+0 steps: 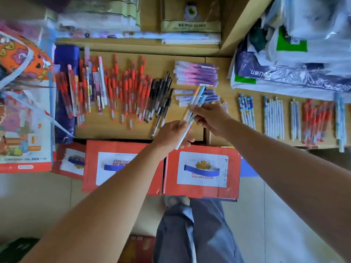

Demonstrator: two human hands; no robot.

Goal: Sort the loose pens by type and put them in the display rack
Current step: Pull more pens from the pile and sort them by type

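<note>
Three slim pastel pens (197, 99), one orange-tipped and two blue-tipped, fan out above the cardboard surface (133, 133). Your left hand (173, 135) grips their lower ends, and your right hand (210, 116) pinches them midway.

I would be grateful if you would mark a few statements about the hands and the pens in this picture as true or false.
1. The left hand and the right hand both hold the pastel pens. True.
2. The black pens lie to the left of the large heap of red pens. False: they lie on its right, between it and the purple pens.
3. The purple pens lie on the wooden surface beyond the hands. True.
4. The cartons below the hands are green. False: they are red with white labels.
</note>
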